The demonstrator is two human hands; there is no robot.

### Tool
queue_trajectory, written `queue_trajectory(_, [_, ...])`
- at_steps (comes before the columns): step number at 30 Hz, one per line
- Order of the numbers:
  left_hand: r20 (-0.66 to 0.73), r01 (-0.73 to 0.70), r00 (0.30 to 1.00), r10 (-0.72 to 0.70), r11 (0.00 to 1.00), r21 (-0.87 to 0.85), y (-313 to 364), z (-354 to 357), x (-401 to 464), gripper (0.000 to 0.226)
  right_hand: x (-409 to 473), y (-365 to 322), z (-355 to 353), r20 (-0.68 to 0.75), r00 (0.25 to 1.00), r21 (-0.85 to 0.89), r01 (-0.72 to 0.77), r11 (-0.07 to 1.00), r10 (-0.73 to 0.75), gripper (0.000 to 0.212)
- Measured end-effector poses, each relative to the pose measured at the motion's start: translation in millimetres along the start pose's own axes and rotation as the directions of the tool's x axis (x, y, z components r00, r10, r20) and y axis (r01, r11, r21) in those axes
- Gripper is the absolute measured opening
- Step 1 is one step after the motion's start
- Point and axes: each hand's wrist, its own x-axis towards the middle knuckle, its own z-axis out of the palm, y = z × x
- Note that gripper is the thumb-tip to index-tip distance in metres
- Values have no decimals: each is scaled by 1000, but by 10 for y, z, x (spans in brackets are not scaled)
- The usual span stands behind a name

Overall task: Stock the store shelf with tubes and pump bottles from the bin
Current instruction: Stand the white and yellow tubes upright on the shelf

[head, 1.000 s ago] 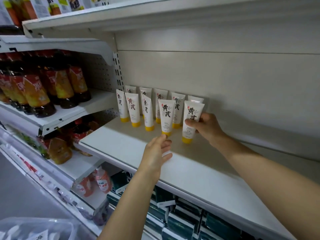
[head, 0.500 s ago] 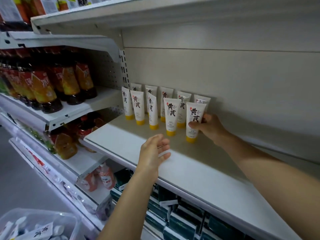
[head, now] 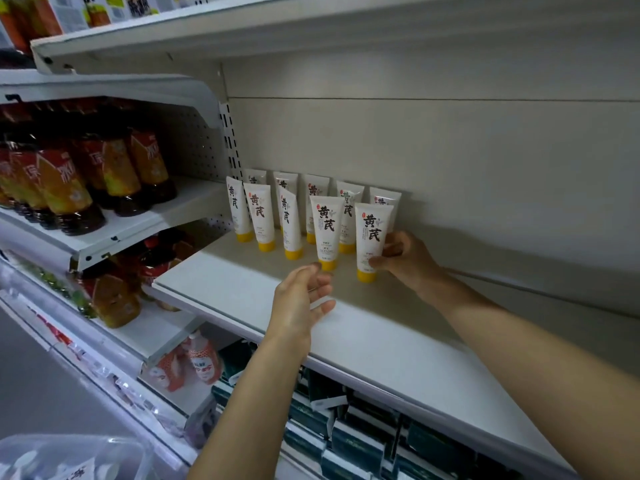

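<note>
Legible text: the white tubes with yellow caps on the shelf each carry two large black characters, 黄芪, printed vertically, with a small red seal mark at upper left. Smaller print below them is unreadable. Labels on the dark bottles on the left-hand shelving show large characters, too blurred to read.
</note>
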Motion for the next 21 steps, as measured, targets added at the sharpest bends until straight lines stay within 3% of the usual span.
queue_trajectory(4, [8, 3, 1000, -2, 1000, -28, -18, 34, -49, 14, -171, -2, -70, -58, 998, -172, -31, 985, 21, 26])
queue_trajectory(8, [0, 9, 1000, -9, 997, -70, -45, 24, -105, 12, -448, -135, -79, 157, 984, -149, -64, 987, 88, 25])
queue_trajectory(13, [-33, 0, 999, -3, 995, -95, -60, -88, -198, 15, -689, -370, 178, 330, 943, -171, 26, 985, 33, 18])
queue_trajectory(21, [-184, -50, 983, 28, 992, -114, 31, -687, -339, 16, -915, -681, 885, 411, 907, 63, 73, 995, -93, 11])
